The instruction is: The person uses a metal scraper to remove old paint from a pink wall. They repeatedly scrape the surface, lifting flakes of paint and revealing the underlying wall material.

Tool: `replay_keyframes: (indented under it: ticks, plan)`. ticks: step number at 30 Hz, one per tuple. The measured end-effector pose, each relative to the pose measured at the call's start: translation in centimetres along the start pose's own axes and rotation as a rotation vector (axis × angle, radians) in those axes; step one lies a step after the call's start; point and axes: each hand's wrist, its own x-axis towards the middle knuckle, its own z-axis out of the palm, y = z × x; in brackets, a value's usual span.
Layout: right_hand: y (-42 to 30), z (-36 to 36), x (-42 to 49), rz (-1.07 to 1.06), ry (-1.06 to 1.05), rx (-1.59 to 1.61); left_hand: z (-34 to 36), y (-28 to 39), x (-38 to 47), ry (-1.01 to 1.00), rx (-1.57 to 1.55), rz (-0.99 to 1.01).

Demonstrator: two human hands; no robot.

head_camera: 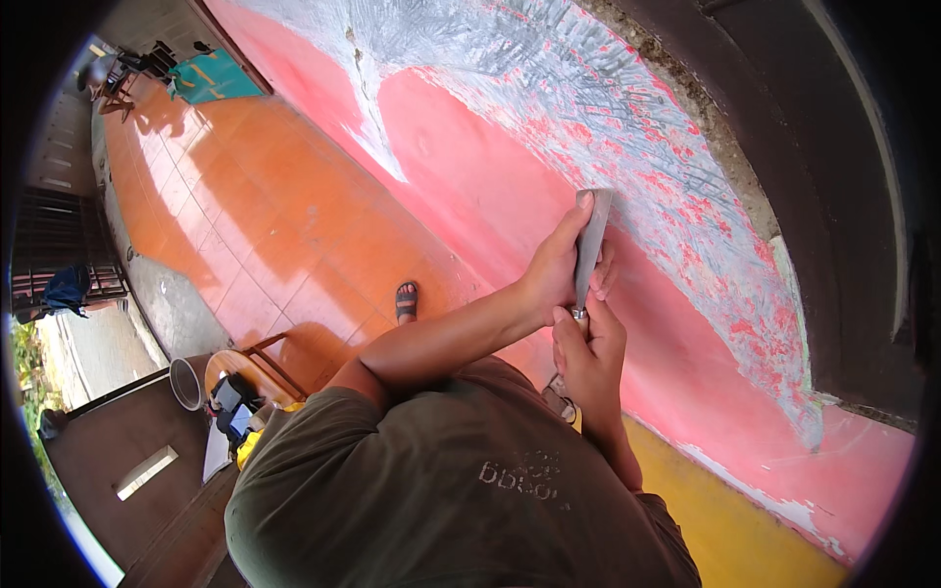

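Observation:
A putty knife with a tapered metal blade and a pale handle is in both my hands. My left hand holds the blade, its thumb near the broad end and its fingers partly hidden behind. Lower down, my right hand is closed around the handle, just below the metal ferrule. The blade's tip overlaps the pink wall in view; whether it touches cannot be told. Rough grey-white filler covers much of that wall, with pink showing through in patches.
A dark curved frame borders the wall at right. Orange floor tiles stretch left, past a sandalled foot. A wooden chair bears several items beside a bucket. Below the pink is a yellow surface.

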Motion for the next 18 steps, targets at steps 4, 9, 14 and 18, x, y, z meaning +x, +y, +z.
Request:
replay_keyframes:
  ticks: [4,9,14,18]
  plan:
    - [0.4,0.8,0.2,0.031,0.056,-0.028,-1.3,0.3,0.5,-0.091,0.032,-0.015]
    - [1.1,0.5,0.6,0.048,0.033,-0.122,-2.1,0.8,0.6,-0.159,-0.008,-0.05]
    - [0.4,1.5,0.6,0.089,0.111,-0.053,-1.6,1.5,0.3,-0.129,0.005,-0.056]
    - [-0.7,2.9,1.3,0.134,0.118,0.011,-2.8,2.3,0.8,-0.179,0.007,-0.041]
